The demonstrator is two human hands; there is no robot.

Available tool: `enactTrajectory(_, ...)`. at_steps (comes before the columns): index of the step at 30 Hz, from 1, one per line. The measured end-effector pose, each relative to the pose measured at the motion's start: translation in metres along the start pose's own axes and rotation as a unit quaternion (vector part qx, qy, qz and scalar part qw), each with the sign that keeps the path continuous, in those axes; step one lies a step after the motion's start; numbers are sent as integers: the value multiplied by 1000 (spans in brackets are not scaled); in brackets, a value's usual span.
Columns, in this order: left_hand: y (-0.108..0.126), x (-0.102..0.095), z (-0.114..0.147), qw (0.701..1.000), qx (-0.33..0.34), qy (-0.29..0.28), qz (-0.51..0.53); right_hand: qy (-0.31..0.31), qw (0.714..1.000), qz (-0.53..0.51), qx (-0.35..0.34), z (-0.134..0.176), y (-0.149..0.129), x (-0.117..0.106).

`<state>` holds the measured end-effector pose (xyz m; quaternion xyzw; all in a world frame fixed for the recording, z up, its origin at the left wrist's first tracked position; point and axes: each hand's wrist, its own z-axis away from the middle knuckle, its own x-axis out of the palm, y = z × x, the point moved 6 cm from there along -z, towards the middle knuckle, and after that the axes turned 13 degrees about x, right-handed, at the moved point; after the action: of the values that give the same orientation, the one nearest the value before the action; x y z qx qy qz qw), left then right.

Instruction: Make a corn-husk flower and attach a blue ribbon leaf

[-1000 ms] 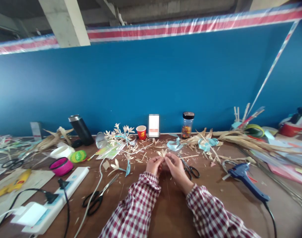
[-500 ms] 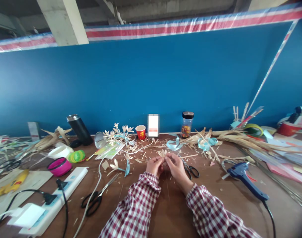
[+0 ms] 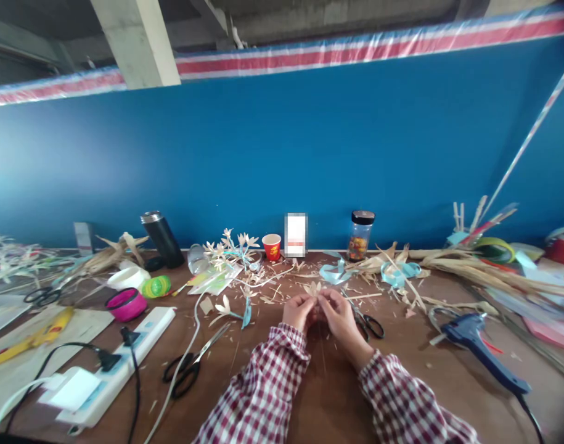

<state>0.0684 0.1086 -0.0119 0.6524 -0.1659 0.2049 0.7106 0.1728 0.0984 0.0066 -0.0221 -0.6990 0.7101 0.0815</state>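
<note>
Pale flower [image 3: 312, 288] sits mid-scene, nearer than the red cup [image 3: 272, 248], pinched in the fingertips of the left hand [image 3: 298, 311] and right hand [image 3: 339, 313]; its petals (seemingly dry, though blurred) could tear if squeezed too tightly.

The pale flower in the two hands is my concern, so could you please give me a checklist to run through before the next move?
1. Pale flower held by both left hand and right hand: ok, pinched at the fingertips.
2. Flower's base secure: cannot tell, the hands hide it.
3. Far scissors well clear of the right hand: not ok, they lie close by, partly hidden behind it.
4. Near scissors free of the white cable: not ok, it crosses their handles.
5. Blue glue gun apart from the hands: ok, lying off to the right.
6. Glue gun hot: cannot tell.
</note>
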Motion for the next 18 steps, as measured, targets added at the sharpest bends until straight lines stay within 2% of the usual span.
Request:
enactTrajectory(8,1,4,1,999,-6,-11,30,20,1000,11,-9,-1,0,-3)
enactTrajectory(18,3,4,1,1000,-4,-12,13,32,998,37,-42,2,-6,-3)
